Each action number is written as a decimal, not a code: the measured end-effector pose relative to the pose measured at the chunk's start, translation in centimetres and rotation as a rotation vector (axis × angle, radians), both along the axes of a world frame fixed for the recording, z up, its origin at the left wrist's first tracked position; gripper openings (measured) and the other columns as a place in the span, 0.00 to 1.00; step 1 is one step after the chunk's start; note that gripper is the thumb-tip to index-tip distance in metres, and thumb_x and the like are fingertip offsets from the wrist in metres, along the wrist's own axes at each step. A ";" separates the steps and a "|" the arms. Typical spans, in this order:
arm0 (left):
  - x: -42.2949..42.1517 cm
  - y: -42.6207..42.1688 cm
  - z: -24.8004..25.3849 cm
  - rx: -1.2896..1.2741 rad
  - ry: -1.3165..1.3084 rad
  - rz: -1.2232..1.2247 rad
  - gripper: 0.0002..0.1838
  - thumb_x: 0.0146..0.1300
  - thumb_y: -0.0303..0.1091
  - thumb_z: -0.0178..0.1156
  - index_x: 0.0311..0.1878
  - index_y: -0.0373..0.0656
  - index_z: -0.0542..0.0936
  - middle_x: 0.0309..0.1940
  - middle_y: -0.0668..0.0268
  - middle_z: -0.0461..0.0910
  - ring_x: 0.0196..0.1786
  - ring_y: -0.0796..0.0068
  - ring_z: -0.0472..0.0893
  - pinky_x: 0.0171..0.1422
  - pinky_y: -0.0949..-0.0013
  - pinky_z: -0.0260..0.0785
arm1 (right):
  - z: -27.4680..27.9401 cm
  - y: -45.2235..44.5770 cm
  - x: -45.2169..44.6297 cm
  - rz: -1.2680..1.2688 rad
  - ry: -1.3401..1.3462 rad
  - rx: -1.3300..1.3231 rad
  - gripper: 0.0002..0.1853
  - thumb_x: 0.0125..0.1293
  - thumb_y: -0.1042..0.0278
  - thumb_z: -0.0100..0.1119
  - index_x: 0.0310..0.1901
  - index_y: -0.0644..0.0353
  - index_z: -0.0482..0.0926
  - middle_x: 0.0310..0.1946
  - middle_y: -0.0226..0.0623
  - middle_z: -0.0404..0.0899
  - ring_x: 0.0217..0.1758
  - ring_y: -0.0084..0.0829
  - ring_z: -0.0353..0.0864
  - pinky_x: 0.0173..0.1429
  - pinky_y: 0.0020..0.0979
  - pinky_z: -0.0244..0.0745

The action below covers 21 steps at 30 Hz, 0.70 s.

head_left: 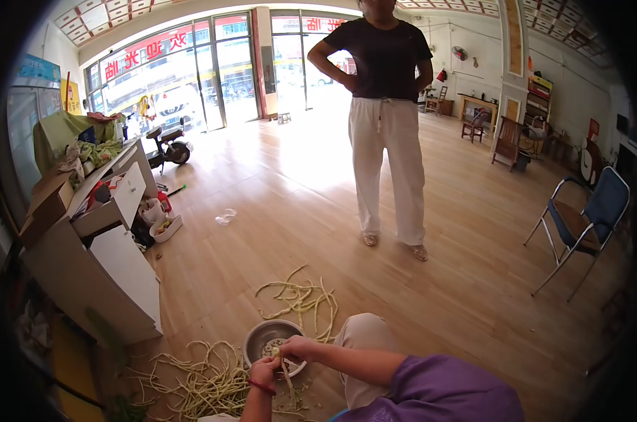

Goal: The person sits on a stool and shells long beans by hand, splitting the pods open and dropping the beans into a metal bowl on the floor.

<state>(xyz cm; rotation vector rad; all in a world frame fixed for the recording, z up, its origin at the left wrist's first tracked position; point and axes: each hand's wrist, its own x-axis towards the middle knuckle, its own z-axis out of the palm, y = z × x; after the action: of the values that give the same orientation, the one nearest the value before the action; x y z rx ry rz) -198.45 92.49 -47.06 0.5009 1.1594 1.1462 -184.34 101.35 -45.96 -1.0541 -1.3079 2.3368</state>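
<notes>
My left hand (264, 371), with a red band at the wrist, is closed on a pale green long bean (287, 378) over the near side of a metal bowl (254, 339). Close beside it, the fingers of my right hand (301, 349) pinch the same bean, one end of which hangs down. Small pieces lie in the bowl, too small to make out exactly. A large heap of long beans (206, 380) spreads on the floor left of the bowl. More long beans (301, 299) lie loosely beyond it. Bits of pod are scattered below my hands.
A person (385, 112) in a dark shirt and white trousers stands ahead, facing me. To the left is a white cabinet (114, 281) with open doors and clutter on top. A blue chair (600, 211) stands at the right. A scooter (169, 149) is parked near the glass doors.
</notes>
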 end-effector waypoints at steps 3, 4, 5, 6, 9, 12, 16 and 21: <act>-0.1 0.0 0.7 0.022 -0.061 0.009 0.06 0.59 0.33 0.55 0.34 0.40 0.77 0.26 0.63 0.79 0.25 0.72 0.78 0.23 0.70 0.70 | 1.1 0.1 0.0 -0.004 -0.007 0.085 0.08 0.51 0.69 0.55 0.18 0.59 0.72 0.11 0.27 0.65 0.11 0.19 0.60 0.15 0.21 0.52; 0.0 -0.2 1.0 0.026 -0.097 0.019 0.07 0.59 0.33 0.55 0.35 0.40 0.76 0.26 0.63 0.79 0.26 0.71 0.79 0.23 0.69 0.70 | 1.0 -0.1 -0.1 -0.015 0.004 0.078 0.07 0.52 0.69 0.55 0.20 0.59 0.72 0.12 0.27 0.65 0.11 0.18 0.61 0.15 0.21 0.52; -0.2 0.1 1.1 0.038 -0.125 -0.009 0.08 0.61 0.35 0.52 0.36 0.42 0.76 0.28 0.65 0.79 0.30 0.71 0.79 0.25 0.66 0.71 | 0.6 0.2 -0.2 -0.028 0.041 0.048 0.06 0.53 0.68 0.55 0.22 0.59 0.73 0.13 0.27 0.66 0.12 0.18 0.61 0.16 0.20 0.53; -0.3 0.2 1.2 0.014 -0.142 -0.010 0.08 0.61 0.34 0.50 0.38 0.42 0.76 0.28 0.65 0.79 0.30 0.72 0.78 0.27 0.64 0.72 | 0.4 0.3 -0.3 -0.050 0.041 0.059 0.06 0.54 0.67 0.56 0.23 0.57 0.74 0.14 0.26 0.67 0.14 0.18 0.62 0.17 0.20 0.55; -0.6 0.6 -0.3 0.072 -0.183 -0.003 0.09 0.62 0.34 0.50 0.43 0.46 0.75 0.33 0.70 0.78 0.34 0.76 0.77 0.33 0.67 0.71 | 0.0 1.0 -0.3 -0.016 0.070 0.158 0.07 0.56 0.63 0.58 0.27 0.56 0.76 0.17 0.26 0.71 0.16 0.18 0.67 0.19 0.20 0.60; 0.0 -0.1 1.1 0.020 -0.064 0.020 0.10 0.61 0.37 0.51 0.43 0.44 0.75 0.34 0.70 0.78 0.32 0.79 0.78 0.28 0.75 0.70 | -1.7 1.0 0.0 0.010 0.087 0.034 0.04 0.57 0.69 0.54 0.30 0.59 0.75 0.22 0.31 0.75 0.21 0.21 0.73 0.25 0.22 0.68; -0.4 0.5 2.8 0.076 0.274 0.071 0.11 0.60 0.40 0.56 0.32 0.42 0.78 0.26 0.71 0.78 0.27 0.84 0.75 0.25 0.78 0.67 | 2.3 0.8 -0.9 -0.032 -0.002 -0.083 0.06 0.57 0.63 0.54 0.31 0.55 0.74 0.23 0.26 0.71 0.22 0.18 0.70 0.25 0.19 0.65; -0.4 0.5 2.1 0.052 0.283 0.081 0.10 0.59 0.39 0.57 0.31 0.42 0.78 0.25 0.72 0.78 0.26 0.86 0.74 0.26 0.79 0.67 | 2.4 0.3 -1.4 0.015 -0.030 0.039 0.07 0.59 0.63 0.56 0.31 0.56 0.74 0.23 0.25 0.72 0.23 0.16 0.70 0.27 0.19 0.67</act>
<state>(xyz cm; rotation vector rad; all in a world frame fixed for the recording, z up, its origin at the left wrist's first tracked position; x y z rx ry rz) -198.89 93.01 -44.93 0.6775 1.4071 1.2038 -185.76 101.66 -43.57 -1.0752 -1.3716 2.3046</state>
